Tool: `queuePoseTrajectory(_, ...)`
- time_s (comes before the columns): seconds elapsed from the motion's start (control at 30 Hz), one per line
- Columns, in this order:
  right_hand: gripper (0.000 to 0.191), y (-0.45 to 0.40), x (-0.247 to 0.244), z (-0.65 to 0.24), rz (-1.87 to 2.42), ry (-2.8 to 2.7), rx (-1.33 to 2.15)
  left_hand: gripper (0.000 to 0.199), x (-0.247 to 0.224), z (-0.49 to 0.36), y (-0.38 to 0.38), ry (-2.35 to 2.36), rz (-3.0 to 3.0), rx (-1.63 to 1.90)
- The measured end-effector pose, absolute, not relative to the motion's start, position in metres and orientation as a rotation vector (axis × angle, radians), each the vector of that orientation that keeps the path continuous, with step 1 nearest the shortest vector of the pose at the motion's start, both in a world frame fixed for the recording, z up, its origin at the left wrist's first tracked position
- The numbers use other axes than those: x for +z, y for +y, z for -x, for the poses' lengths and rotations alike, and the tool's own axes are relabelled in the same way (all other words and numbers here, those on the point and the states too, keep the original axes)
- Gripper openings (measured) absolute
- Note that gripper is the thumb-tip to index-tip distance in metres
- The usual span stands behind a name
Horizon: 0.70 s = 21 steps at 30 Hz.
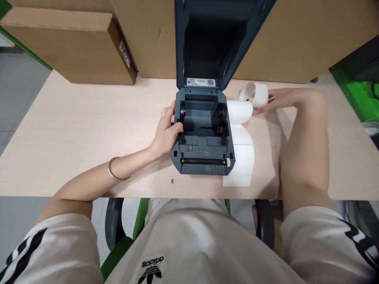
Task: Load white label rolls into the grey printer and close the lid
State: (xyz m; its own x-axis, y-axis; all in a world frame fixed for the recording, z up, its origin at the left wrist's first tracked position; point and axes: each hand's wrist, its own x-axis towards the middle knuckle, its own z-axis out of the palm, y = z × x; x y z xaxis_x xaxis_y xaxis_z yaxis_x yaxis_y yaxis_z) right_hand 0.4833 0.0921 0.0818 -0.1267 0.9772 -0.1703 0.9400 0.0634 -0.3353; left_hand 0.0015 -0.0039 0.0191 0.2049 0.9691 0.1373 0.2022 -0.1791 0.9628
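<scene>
A dark blue-grey label printer (197,152) stands on the table with its lid (213,51) raised and its roll bay bare. My left hand (166,133) grips the printer's left side, thumb over the rim. Right of the printer lies a white label roll (239,112), its loose strip (240,161) stretched toward the table's front edge. Behind it is a smaller curled roll of white paper (260,94). At that curled roll's right side is my right hand (274,101), fingers partly hidden behind it; its hold on the paper is unclear.
A flat cardboard box (74,51) rests at the back left of the pale table (74,130). Large cardboard (296,43) stands along the back. A tiny dark scrap (173,181) lies near the front edge. A chair (264,225) is below.
</scene>
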Motion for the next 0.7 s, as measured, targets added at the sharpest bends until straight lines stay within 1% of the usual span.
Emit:
queuePoseTrajectory(0.07,0.046,0.098,0.065,-0.478,1.965,-2.162,0.725,0.097,0.019,-0.001,-0.004,1.149,-1.577,1.068)
queuePoseTrajectory(0.1,0.042,0.101,0.06,-0.474,1.974,-2.118,0.784,0.098,0.02,-0.001,-0.004,1.156,-1.582,1.068)
queuePoseTrajectory(0.2,0.03,0.104,0.061,-0.468,2.029,-2.004,0.807,0.098,0.022,-0.002,-0.006,1.171,-1.593,1.069)
queuePoseTrajectory(0.27,0.03,0.098,0.079,-0.468,2.103,-1.92,0.771,0.099,0.023,-0.002,-0.006,1.178,-1.591,1.068)
queuePoseTrajectory(0.4,0.03,0.068,0.138,-0.465,2.161,-1.844,0.733,0.1,0.023,-0.003,-0.006,1.175,-1.575,1.062)
queuePoseTrajectory(0.47,0.032,0.047,0.164,-0.448,2.04,-1.942,0.768,0.099,0.022,-0.002,-0.005,1.16,-1.567,1.068)
queuePoseTrajectory(0.5,0.034,0.037,0.173,-0.433,1.894,-2.058,0.746,0.098,0.021,-0.002,-0.004,1.154,-1.562,1.074)
queuePoseTrajectory(0.6,0.051,0.011,0.176,-0.37,1.476,-2.289,0.754,0.096,0.021,-0.001,-0.003,1.149,-1.548,1.09)
queuePoseTrajectory(0.63,0.048,0.005,0.171,-0.346,1.43,-2.284,0.747,0.095,0.021,-0.001,-0.003,1.152,-1.541,1.097)
queuePoseTrajectory(0.7,0.028,-0.001,0.153,-0.302,1.42,-2.378,0.445,0.094,0.024,-0.003,-0.005,1.154,-1.528,1.113)
